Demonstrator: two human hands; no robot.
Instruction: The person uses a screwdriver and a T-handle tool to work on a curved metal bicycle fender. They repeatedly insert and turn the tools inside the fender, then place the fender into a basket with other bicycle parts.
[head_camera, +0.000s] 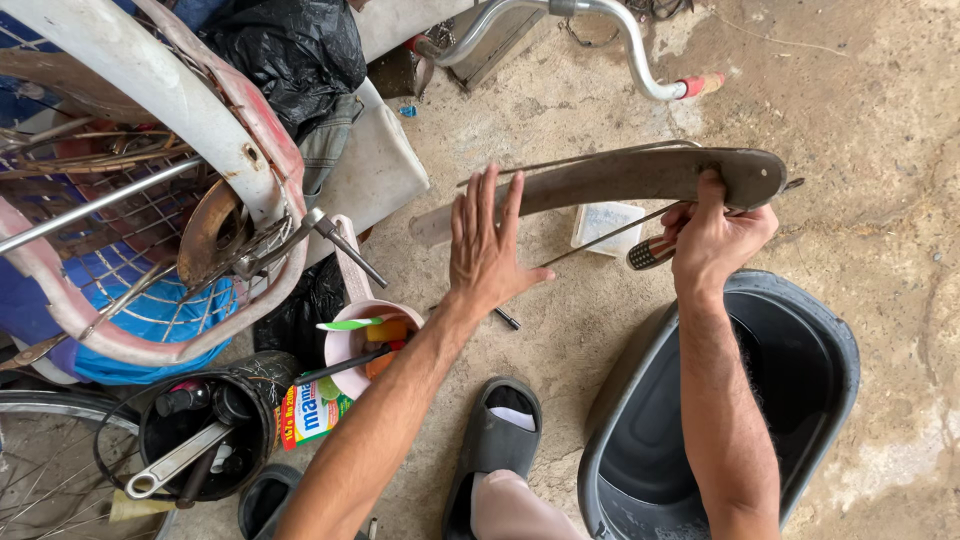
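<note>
Head view, two hands, left hand (487, 243) spread flat on one mudguard (620, 180), right hand (712, 238) gripping it.

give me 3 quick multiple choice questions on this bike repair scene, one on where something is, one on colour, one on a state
1. Where does the wrench sit?
A. in the black tub
B. in the grey basin
C. on the sandal

2. What colour is the basin's rim?
A. red
B. grey
C. yellow

3. How is the left hand?
A. clenched in a fist
B. flat with fingers spread
C. holding a wrench

Answers:
1 A, its handle sticks out of the black tub.
2 B, the rim is plainly grey.
3 B, it lies open against the curved mudguard, while the right hand grips the other end.
</note>
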